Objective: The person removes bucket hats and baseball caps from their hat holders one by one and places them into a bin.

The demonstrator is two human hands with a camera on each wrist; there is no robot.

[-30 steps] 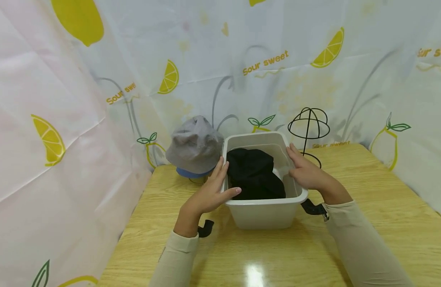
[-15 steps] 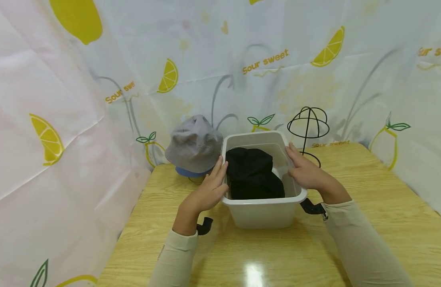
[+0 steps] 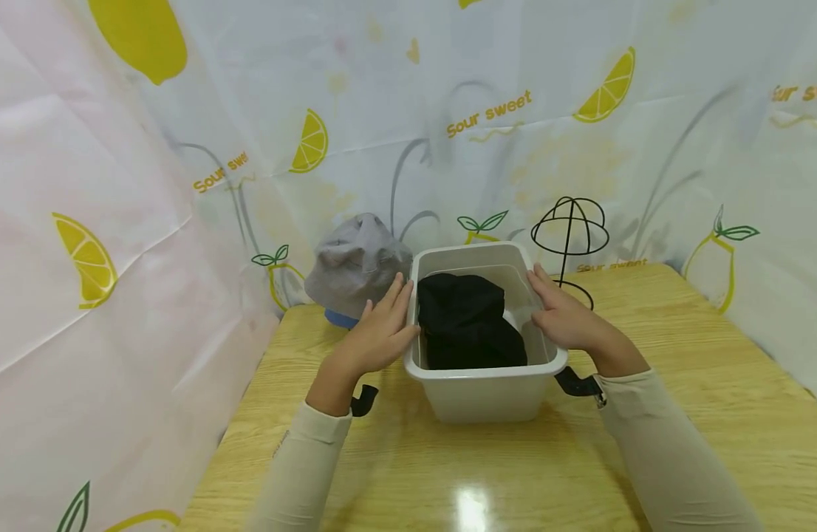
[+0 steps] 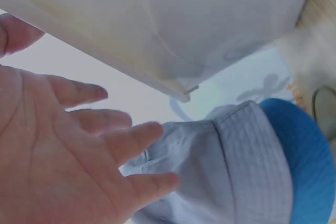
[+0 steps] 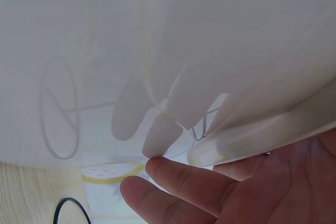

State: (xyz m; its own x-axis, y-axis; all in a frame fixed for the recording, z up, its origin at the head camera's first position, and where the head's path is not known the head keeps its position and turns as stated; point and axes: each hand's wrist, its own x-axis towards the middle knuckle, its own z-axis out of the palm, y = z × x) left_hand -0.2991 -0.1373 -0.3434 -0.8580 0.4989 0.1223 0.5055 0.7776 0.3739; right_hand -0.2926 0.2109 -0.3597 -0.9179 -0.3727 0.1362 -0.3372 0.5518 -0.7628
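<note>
A white plastic tub (image 3: 484,399) sits on the wooden table with a crumpled black cloth item (image 3: 471,321) inside; its exact kind is unclear. My left hand (image 3: 375,336) is beside the tub's left wall, fingers extended and spread, thumb close to the rim. In the left wrist view its palm shows and holds nothing. My right hand (image 3: 571,321) holds the tub's right rim, thumb over the edge and fingers against the outer wall. Just beyond my left fingers, a grey bucket hat (image 4: 194,166) rests over a blue hat (image 4: 304,166).
A black wire hat stand (image 3: 569,229) without a hat stands behind the tub's right side. White curtains with lemon prints (image 3: 488,118) enclose the table (image 3: 681,384) at the back and sides.
My left thumb has come out from over the tub's rim, and the left hand has moved away to the left, fingers spreading. The right hand and the tub stay nearly still.
</note>
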